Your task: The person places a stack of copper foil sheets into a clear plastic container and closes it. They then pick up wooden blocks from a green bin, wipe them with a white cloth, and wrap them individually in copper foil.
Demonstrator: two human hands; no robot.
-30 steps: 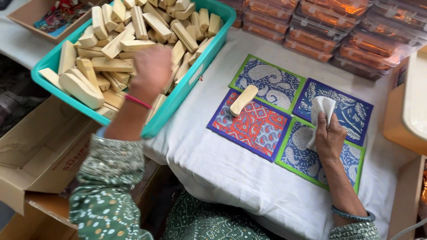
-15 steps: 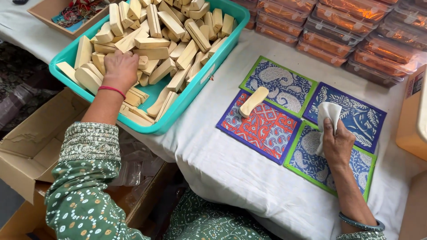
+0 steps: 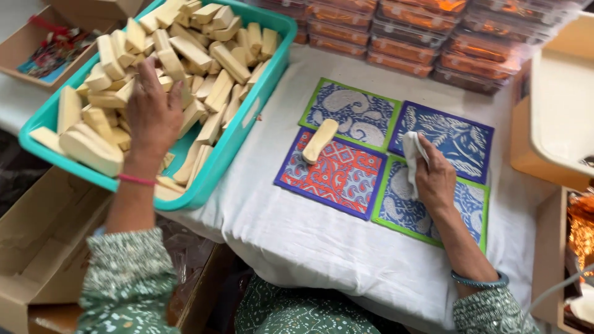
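Blocks point(image 3: 185, 55) of pale wood fill the teal bin point(image 3: 247, 117), and my left hand point(image 3: 151, 114) rests on the heap, fingers spread, nothing clearly gripped. My right hand point(image 3: 436, 179) pinches a white cloth point(image 3: 411, 154) over the patterned mats point(image 3: 402, 154); one wooden piece point(image 3: 320, 140) lies nearby.

Stacked orange-filled clear boxes point(image 3: 408, 37) along back; open cardboard box point(image 3: 43, 241) lower left.

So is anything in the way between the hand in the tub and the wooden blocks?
No, nothing visible. The left hand already rests on the heap of wooden blocks in the teal tub. The right hand, apart on the mats, holds a white cloth.
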